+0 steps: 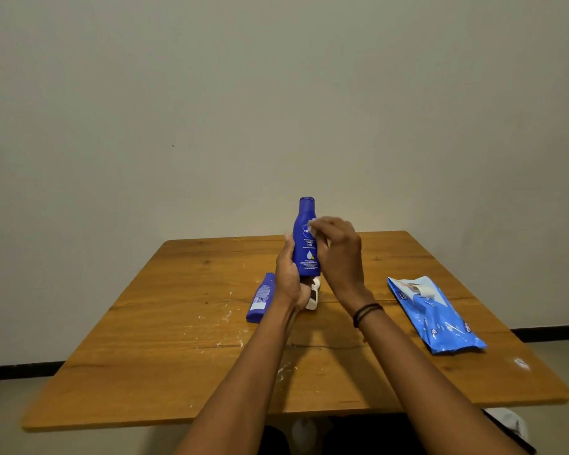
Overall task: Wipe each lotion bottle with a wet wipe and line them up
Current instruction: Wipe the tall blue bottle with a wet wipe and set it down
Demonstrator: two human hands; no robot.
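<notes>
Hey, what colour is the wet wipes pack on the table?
The wet wipes pack is bright blue with white print, seen best in the head view.

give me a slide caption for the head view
Left hand holds a blue lotion bottle upright; right hand presses a wet wipe against it.

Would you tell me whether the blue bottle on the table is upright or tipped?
Tipped: the blue lotion bottle lies on its side on the wooden table.
</notes>
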